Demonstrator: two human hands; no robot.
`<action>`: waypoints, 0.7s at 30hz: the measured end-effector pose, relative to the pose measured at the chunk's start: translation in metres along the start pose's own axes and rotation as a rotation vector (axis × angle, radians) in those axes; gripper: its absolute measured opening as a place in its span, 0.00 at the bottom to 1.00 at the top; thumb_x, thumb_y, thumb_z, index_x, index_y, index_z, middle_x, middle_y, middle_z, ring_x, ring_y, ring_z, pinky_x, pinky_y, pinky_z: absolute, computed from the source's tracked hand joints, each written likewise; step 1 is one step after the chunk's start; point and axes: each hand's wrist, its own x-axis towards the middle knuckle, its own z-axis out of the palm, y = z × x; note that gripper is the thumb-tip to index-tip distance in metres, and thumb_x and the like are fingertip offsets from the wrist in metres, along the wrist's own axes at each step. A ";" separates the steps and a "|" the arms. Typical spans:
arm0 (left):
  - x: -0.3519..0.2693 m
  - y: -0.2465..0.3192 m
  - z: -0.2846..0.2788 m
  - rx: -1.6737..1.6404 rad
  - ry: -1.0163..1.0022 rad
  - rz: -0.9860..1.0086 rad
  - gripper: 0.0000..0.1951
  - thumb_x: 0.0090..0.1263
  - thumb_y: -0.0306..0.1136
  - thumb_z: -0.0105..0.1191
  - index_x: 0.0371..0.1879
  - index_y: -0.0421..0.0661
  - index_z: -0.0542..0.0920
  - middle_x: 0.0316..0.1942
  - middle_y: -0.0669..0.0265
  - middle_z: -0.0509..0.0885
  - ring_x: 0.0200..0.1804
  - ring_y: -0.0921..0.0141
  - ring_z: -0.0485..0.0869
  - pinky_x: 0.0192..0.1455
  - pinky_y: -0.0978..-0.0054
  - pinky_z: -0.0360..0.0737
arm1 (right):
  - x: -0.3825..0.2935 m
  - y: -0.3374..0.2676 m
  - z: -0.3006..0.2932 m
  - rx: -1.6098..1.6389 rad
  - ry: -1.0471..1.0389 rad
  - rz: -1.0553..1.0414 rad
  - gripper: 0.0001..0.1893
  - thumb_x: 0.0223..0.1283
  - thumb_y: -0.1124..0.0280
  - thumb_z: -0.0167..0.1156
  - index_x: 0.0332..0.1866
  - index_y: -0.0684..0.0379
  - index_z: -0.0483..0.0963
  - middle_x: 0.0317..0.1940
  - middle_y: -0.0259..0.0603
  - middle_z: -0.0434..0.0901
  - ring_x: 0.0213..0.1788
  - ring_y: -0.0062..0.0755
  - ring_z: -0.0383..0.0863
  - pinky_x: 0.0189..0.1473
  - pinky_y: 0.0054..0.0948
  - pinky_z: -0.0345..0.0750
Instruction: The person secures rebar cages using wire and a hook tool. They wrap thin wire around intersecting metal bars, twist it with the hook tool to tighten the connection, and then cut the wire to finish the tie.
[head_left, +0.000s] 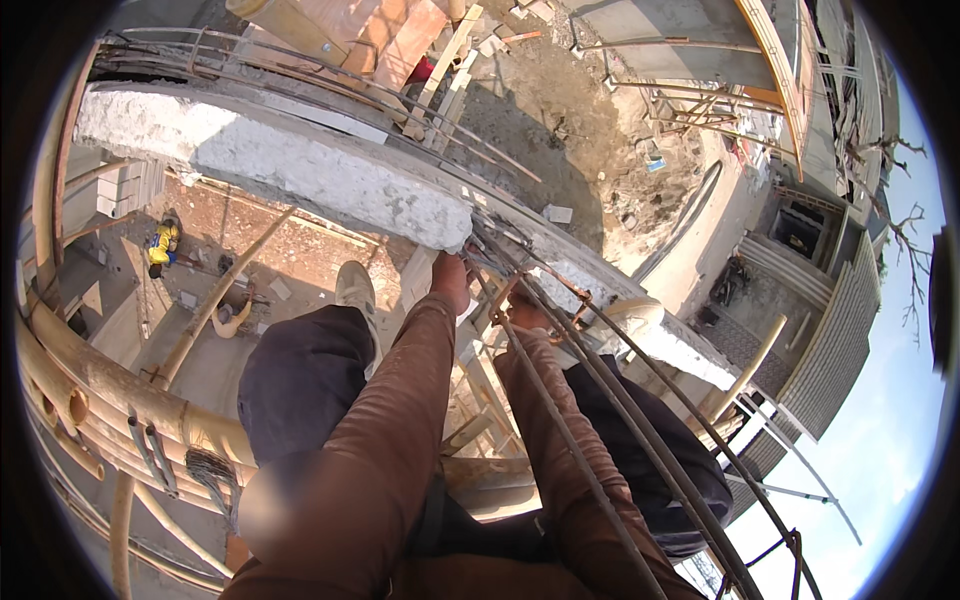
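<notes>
My left hand (451, 283) is at the broken end of a rough concrete beam (322, 176), its fingers among the steel reinforcing bars (600, 375) that come out there. The fingertips are hidden, so its grip does not show. Behind the bars, my right hand (527, 310) is close to a rusty square stirrup (504, 300); the bars partly cover it, and what it holds is unclear. The bars run as a long cage past my right arm to the lower right. My shoes (356, 289) are on either side of my hands.
Bamboo scaffold poles (135, 390) cross at left, with a bundle of tie wire (212, 474) hanging there. Far below, a person in a yellow shirt (163, 244) and another in a light hat (226, 315) are on the ground. Timber boards (409, 45) lie beyond the beam.
</notes>
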 end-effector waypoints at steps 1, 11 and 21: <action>-0.002 0.000 0.004 0.004 -0.018 -0.013 0.14 0.67 0.53 0.49 0.38 0.57 0.74 0.34 0.77 0.76 0.35 0.79 0.73 0.38 0.76 0.67 | 0.003 0.007 0.000 0.063 0.045 -0.151 0.14 0.58 0.63 0.60 0.46 0.59 0.77 0.37 0.41 0.81 0.40 0.33 0.81 0.40 0.31 0.78; -0.004 -0.003 0.014 0.045 0.007 0.038 0.12 0.66 0.45 0.49 0.42 0.52 0.76 0.39 0.72 0.81 0.42 0.75 0.77 0.50 0.71 0.70 | -0.034 -0.036 0.032 0.470 0.251 -0.476 0.13 0.63 0.66 0.51 0.45 0.63 0.77 0.44 0.49 0.79 0.51 0.43 0.76 0.55 0.46 0.73; -0.009 0.001 -0.002 0.046 -0.026 0.095 0.15 0.68 0.46 0.52 0.46 0.50 0.75 0.42 0.69 0.79 0.45 0.73 0.77 0.50 0.70 0.75 | -0.043 -0.059 0.051 1.203 0.030 -0.308 0.07 0.56 0.72 0.60 0.36 0.64 0.80 0.36 0.44 0.82 0.41 0.39 0.81 0.45 0.38 0.77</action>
